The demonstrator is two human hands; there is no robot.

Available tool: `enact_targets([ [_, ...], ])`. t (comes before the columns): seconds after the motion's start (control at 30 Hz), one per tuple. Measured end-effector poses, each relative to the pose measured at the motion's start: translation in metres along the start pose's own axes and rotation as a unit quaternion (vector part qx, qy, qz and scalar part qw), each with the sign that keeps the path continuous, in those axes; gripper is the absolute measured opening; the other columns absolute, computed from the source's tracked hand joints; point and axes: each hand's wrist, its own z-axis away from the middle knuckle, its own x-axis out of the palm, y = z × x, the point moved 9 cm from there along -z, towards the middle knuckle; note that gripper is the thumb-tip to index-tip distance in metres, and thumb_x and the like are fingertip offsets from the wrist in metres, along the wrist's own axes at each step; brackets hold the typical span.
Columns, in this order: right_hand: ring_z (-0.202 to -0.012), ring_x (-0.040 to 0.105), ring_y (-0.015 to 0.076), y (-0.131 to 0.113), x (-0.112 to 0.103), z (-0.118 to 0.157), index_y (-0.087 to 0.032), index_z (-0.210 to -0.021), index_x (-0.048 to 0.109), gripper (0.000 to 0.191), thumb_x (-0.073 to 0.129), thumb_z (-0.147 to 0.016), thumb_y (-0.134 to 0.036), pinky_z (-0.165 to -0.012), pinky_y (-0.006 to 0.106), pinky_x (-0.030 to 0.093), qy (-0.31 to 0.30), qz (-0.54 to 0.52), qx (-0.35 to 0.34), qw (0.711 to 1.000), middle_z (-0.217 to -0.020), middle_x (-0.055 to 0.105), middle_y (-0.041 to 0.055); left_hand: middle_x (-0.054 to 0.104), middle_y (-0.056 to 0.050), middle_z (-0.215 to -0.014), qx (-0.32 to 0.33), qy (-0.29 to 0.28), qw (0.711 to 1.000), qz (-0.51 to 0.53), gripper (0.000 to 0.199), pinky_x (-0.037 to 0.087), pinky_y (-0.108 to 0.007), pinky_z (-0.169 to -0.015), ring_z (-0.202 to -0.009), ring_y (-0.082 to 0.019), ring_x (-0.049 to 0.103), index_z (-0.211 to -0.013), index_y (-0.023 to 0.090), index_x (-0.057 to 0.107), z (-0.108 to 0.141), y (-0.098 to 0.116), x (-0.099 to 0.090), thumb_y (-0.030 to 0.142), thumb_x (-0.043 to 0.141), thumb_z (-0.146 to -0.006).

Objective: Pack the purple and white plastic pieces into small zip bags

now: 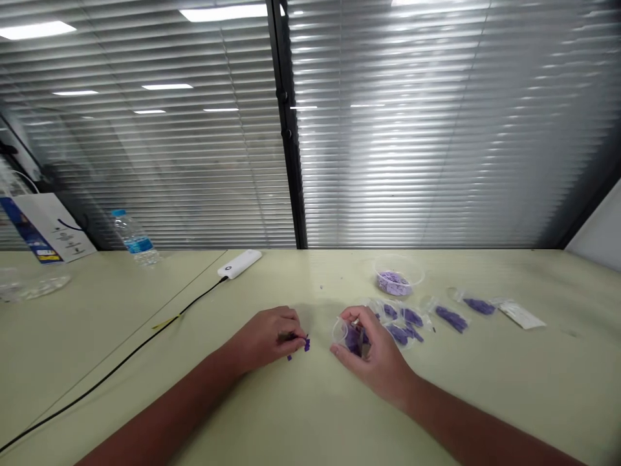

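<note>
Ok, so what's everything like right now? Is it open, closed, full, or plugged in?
Left hand: pinching tiny dark purple pieces
Right hand: gripping a clear plastic bag, purple pieces inside
Round clear plastic tub: lilac pieces inside
Clear plastic water bottle: blue cap on
White power bank: black cable attached

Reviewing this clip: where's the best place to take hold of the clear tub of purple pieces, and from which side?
Probably by its round rim, coming from above with the right hand. The rim stands clear of the purple pieces inside the tub, and the bags lie on the near side, so reaching over them seems safer than sliding in low.
</note>
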Motion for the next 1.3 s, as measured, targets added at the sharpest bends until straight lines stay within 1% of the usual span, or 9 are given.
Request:
enact_targets([
  [0.1, -0.098, 0.059, 0.0192, 0.0, 0.0, 0.001, -0.026, -0.115, 0.055, 0.036, 0.071, -0.083, -0.031, -0.085, 0.03, 0.048, -0.001, 0.0, -0.002, 1.0, -0.108, 0.06, 0.003, 0.071, 0.001, -0.091, -0.012, -0.001, 1.0, 0.017, 0.018, 0.043, -0.022, -0.077, -0.09, -0.014, 0.063, -0.095, 0.027, 0.076, 0.0, 0.0, -0.004, 0.034, 0.059, -0.098],
  [0.2, -0.099, 0.059, 0.0194, 0.0, 0.0, 0.001, -0.025, -0.116, 0.055, 0.036, 0.071, -0.084, -0.032, -0.083, 0.029, 0.048, -0.004, -0.003, 0.002, 1.0, -0.108, 0.06, 0.0036, 0.071, 0.001, -0.091, -0.048, -0.006, 0.998, 0.049, 0.021, 0.043, -0.023, -0.077, -0.086, -0.014, 0.062, -0.104, 0.026, 0.074, 0.003, -0.006, -0.011, 0.025, 0.054, -0.097],
  [0.33, -0.099, 0.059, 0.0196, 0.002, 0.0, 0.002, -0.026, -0.117, 0.054, 0.037, 0.071, -0.085, -0.034, -0.079, 0.028, 0.048, -0.009, -0.003, 0.009, 1.0, -0.108, 0.061, 0.0038, 0.065, 0.001, -0.083, -0.1, -0.064, 0.984, 0.134, 0.032, 0.04, -0.021, -0.063, -0.071, -0.012, 0.056, -0.112, 0.023, 0.071, 0.009, -0.024, -0.002, 0.014, 0.058, -0.084],
  [0.4, -0.099, 0.06, 0.0196, 0.001, -0.001, 0.001, -0.026, -0.117, 0.055, 0.036, 0.07, -0.085, -0.033, -0.078, 0.028, 0.048, -0.008, 0.001, 0.005, 1.0, -0.109, 0.061, 0.004, 0.06, 0.001, -0.078, -0.122, -0.081, 0.972, 0.184, 0.027, 0.038, -0.02, -0.059, -0.067, -0.012, 0.052, -0.109, 0.02, 0.071, 0.01, -0.034, 0.005, 0.02, 0.064, -0.082],
  [0.53, -0.099, 0.061, 0.0202, -0.001, -0.001, 0.0, -0.025, -0.116, 0.055, 0.036, 0.07, -0.084, -0.031, -0.075, 0.027, 0.049, -0.005, 0.004, -0.001, 1.0, -0.11, 0.061, 0.005, 0.062, -0.001, -0.076, -0.151, -0.065, 0.962, 0.216, 0.023, 0.037, -0.02, -0.059, -0.067, -0.012, 0.051, -0.096, 0.017, 0.074, 0.009, -0.046, 0.011, 0.038, 0.066, -0.089],
  [0.67, -0.099, 0.061, 0.0205, -0.002, -0.001, 0.0, -0.024, -0.115, 0.056, 0.035, 0.069, -0.084, -0.032, -0.074, 0.027, 0.049, -0.003, 0.002, 0.002, 1.0, -0.109, 0.062, 0.0056, 0.066, -0.004, -0.086, -0.135, -0.07, 0.965, 0.215, 0.031, 0.04, -0.021, -0.062, -0.071, -0.012, 0.053, -0.104, 0.019, 0.074, 0.008, -0.038, 0.005, 0.045, 0.059, -0.095],
  [0.9, -0.098, 0.061, 0.0203, -0.004, -0.002, 0.0, -0.024, -0.114, 0.056, 0.035, 0.07, -0.083, -0.03, -0.079, 0.028, 0.05, 0.0, 0.008, -0.011, 1.0, -0.108, 0.062, 0.0046, 0.056, -0.001, -0.091, -0.104, -0.109, 0.965, 0.217, 0.05, 0.045, -0.02, -0.066, -0.077, -0.012, 0.055, -0.123, 0.028, 0.073, 0.012, -0.031, 0.0, 0.043, 0.082, -0.076],
  [1.1, -0.099, 0.061, 0.0213, -0.006, -0.002, 0.0, -0.024, -0.114, 0.057, 0.034, 0.069, -0.083, -0.03, -0.082, 0.03, 0.05, 0.004, 0.01, -0.018, 1.0, -0.108, 0.063, 0.0056, 0.058, -0.002, -0.081, -0.052, -0.088, 0.979, 0.178, 0.034, 0.041, -0.019, -0.061, -0.072, -0.012, 0.056, -0.115, 0.03, 0.078, 0.005, -0.025, 0.003, 0.047, 0.075, -0.085],
  [1.3, -0.098, 0.06, 0.0203, -0.004, -0.002, 0.0, -0.024, -0.113, 0.057, 0.034, 0.07, -0.083, -0.03, -0.083, 0.03, 0.049, 0.001, 0.013, -0.014, 1.0, -0.108, 0.062, 0.0043, 0.062, -0.003, -0.084, -0.058, -0.046, 0.988, 0.138, 0.024, 0.04, -0.02, -0.06, -0.069, -0.011, 0.058, -0.103, 0.027, 0.081, 0.004, -0.029, 0.006, 0.044, 0.071, -0.09],
])
